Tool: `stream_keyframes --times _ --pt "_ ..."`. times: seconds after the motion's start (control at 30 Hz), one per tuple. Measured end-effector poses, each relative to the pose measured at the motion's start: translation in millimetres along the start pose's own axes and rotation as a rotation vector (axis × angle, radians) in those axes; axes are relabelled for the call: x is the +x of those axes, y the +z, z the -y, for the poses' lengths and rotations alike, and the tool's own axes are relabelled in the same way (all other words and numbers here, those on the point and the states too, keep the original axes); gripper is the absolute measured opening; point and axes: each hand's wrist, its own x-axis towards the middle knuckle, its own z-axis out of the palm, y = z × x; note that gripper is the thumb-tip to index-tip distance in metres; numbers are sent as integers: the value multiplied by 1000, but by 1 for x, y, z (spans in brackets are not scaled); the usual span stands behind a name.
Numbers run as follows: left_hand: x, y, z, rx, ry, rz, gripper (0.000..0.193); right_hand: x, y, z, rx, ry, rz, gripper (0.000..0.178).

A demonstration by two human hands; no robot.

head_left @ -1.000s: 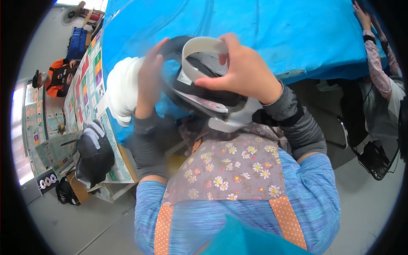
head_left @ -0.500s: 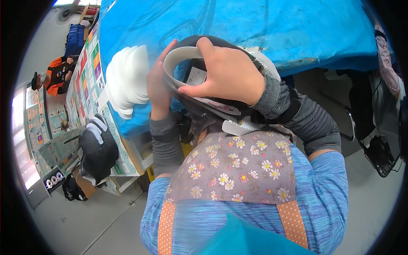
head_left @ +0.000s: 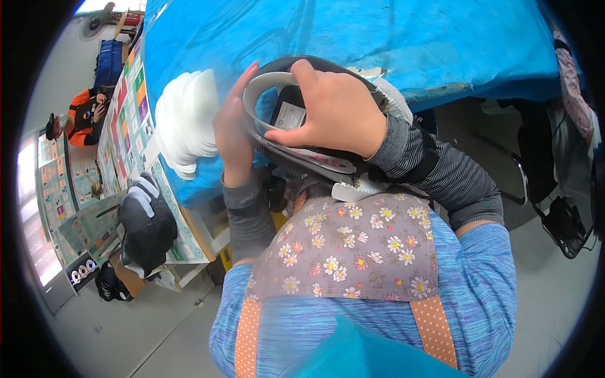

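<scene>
Above my lap, at the table's near edge, I hold a dark, hollow fabric piece that looks like a cap, with its open side toward me. A white curved band stands along its left inner rim. My right hand reaches across the opening, thumb and fingers pinching the band. My left hand is slightly blurred and presses the piece's outer left side, fingers straight up; its thumb is hidden. Inside sits a white label, with a pale printed insert below it. White stitched edging hangs at the right.
A stack of white curved pads lies left of my hands on the blue-covered table. Further left are a black item with pale strips and a poster-covered board. A person in orange stands beyond. A black chair is at right.
Both hands and the dark piece sit slightly lower in the picture, with the same hold. The pads and background have shifted slightly left. The person in orange has moved their hands a little.
</scene>
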Motion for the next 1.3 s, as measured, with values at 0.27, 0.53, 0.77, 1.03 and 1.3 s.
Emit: stream_keyframes --times 0.27,0.53,0.77,1.03,1.3 --pt "-5 5 -12 69 55 -39 62 -9 3 -3 -81 -60 -48 78" --pt "-7 11 -16 63 15 -85 62 -6 2 -1 -47 -52 -57 79" --pt "-7 13 -16 51 22 -92 62 -7 5 -2 -54 -80 -82 78" --pt "-8 12 -14 51 40 -97 62 -7 6 -1 -55 -84 -87 78" --pt "-10 15 -13 61 37 -99 62 -6 5 0 -68 -88 -59 77"
